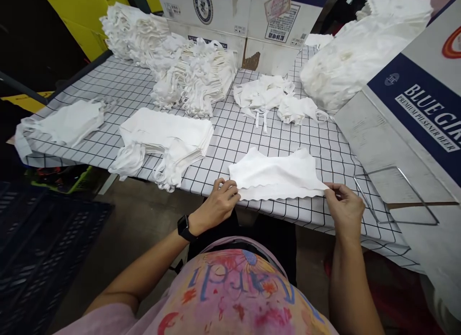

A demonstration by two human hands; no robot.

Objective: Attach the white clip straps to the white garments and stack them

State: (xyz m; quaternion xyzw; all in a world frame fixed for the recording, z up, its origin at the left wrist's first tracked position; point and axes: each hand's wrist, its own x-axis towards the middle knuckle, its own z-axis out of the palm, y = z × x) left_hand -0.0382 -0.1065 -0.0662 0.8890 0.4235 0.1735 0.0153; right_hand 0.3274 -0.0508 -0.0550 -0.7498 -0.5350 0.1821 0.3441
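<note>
A white cloth piece with a scalloped lower edge (277,172), shaped like a bra top, lies at the table's front edge. My left hand (223,199), with a dark watch on its wrist, has its fingers closed on the cloth's near left corner. At the near right corner, the thumb and fingers of my right hand (344,205) pinch the same edge. The edge is stretched between both hands. Left of it lies a neat stack of white bra tops (165,131), straps hanging toward me.
White garments are heaped (201,76) at the back left; a smaller pile (266,92) lies mid-table. A garment (68,121) lies far left. Cardboard boxes (230,13) stand behind, and another box (428,95) with a wire frame (396,222) stands right. The checked tablecloth (223,143) covers the table.
</note>
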